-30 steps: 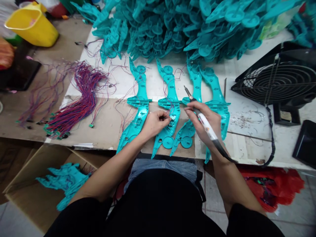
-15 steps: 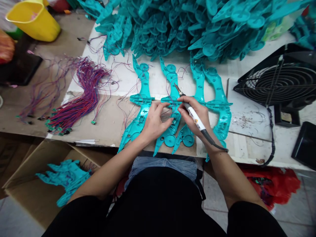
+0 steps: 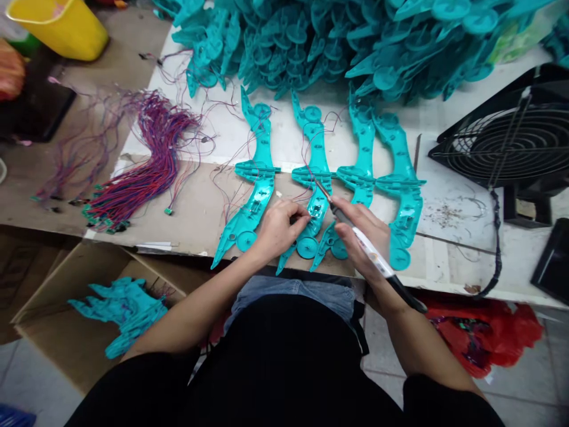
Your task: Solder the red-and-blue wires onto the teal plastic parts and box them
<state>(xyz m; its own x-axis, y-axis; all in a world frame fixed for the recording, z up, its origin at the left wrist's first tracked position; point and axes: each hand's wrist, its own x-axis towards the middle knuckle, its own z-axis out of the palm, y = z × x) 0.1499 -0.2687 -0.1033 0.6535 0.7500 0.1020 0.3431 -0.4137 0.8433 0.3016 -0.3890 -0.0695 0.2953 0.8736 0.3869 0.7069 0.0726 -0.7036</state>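
Note:
My right hand [image 3: 368, 228] is closed around a soldering iron [image 3: 372, 255] with a white and dark handle. Its tip points up and left, over the middle of a teal curved plastic shell [image 3: 317, 148]. At the left of that shell's lower half, my left hand [image 3: 282, 228] is in a pinch; what the fingertips hold is too small to make out. Thin red and blue wires [image 3: 304, 145] lie along the shell. Another teal shell [image 3: 262, 148] is on the left, and two more shells [image 3: 363, 145] stand in line on the right, partly behind my right hand.
A bundle of red and blue wires [image 3: 151, 172] with small green ends lies left. Teal parts [image 3: 302, 41] are heaped at the back. A black fan [image 3: 502, 136] stands right, a yellow bin [image 3: 66, 29] far left. Below the table edge is a cardboard box [image 3: 53, 332] holding teal parts.
The soldering iron's tip has come down toward the shell's middle, and my right hand has shifted down and right. My left hand has dropped slightly and its fingers have drawn into a pinch.

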